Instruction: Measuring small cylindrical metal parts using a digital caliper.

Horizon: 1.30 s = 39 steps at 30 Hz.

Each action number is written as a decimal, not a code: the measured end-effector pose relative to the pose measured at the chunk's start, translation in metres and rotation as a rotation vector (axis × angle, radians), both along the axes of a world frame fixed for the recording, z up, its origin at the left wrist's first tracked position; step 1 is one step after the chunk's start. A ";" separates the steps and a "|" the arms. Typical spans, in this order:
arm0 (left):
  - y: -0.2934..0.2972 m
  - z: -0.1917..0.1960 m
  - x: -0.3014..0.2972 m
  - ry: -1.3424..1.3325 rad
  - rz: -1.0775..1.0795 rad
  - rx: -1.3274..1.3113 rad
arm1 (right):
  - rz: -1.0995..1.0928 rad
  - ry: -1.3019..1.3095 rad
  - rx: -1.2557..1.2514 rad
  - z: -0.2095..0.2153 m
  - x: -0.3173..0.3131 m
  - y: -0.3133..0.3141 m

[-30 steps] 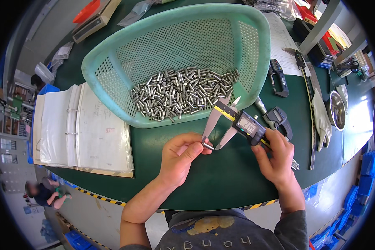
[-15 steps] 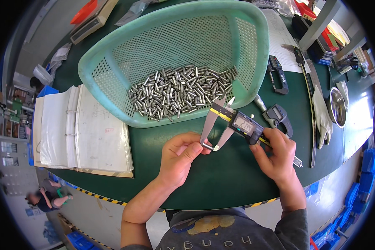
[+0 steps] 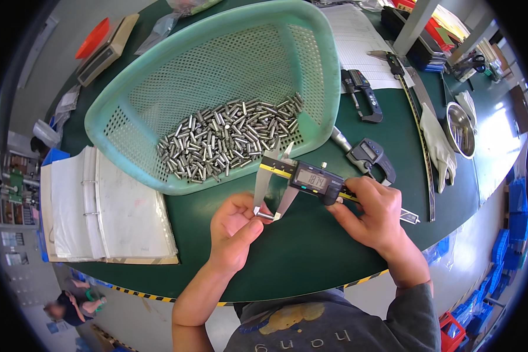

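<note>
nearest the person, the left hand (image 3: pixel 234 226) pinches a small steel pin (image 3: pixel 264 216) between thumb and forefinger, the fingers closed narrow on its left end; the pin lies roughly level, its long axis running left to right, just above the dark green tabletop (image 3: pixel 311 246). the two lower measuring blades of a digital caliper (image 3: pixel 311 179) close on the pin from either side, touching it. the right hand (image 3: pixel 372 214) grips the caliper's body, fingers wrapped under the beam and thumb on top beside the display; the beam's long axis runs from upper left down to lower right, its thin tail poking out past the hand to the right, and the blades point down toward the person. to the left on the tabletop lies an open ring binder (image 3: pixel 105 211) with clear sleeves. just beyond the hands sits a teal mesh basket (image 3: pixel 158 100), its near rim close to the caliper's upper tips, holding a heap of steel pins (image 3: pixel 229 138) lying in all directions. right of the basket a second caliper (image 3: pixel 369 155) lies just behind the right hand, a third caliper (image 3: pixel 362 94) farther off, then a long steel ruler (image 3: pixel 419 129), a white glove (image 3: pixel 437 144) and a metal bowl (image 3: pixel 460 129) at the far right.
</note>
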<state>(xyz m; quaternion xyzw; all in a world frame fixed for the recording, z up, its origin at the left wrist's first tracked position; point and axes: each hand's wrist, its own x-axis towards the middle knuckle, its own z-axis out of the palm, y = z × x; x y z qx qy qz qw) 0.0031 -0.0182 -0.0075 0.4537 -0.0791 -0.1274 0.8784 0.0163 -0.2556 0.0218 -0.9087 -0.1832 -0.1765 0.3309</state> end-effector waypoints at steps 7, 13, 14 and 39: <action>-0.004 0.005 0.002 0.017 0.140 0.182 | 0.000 0.021 -0.064 0.004 -0.003 -0.001; -0.014 0.014 0.046 -0.478 0.305 1.026 | -0.128 -0.062 0.020 0.005 -0.001 -0.007; -0.020 0.017 0.056 -0.579 0.300 1.146 | -0.166 -0.048 0.046 0.006 -0.001 -0.007; 0.042 0.007 0.055 -1.080 0.577 1.647 | -0.094 -0.015 0.042 0.004 0.000 -0.001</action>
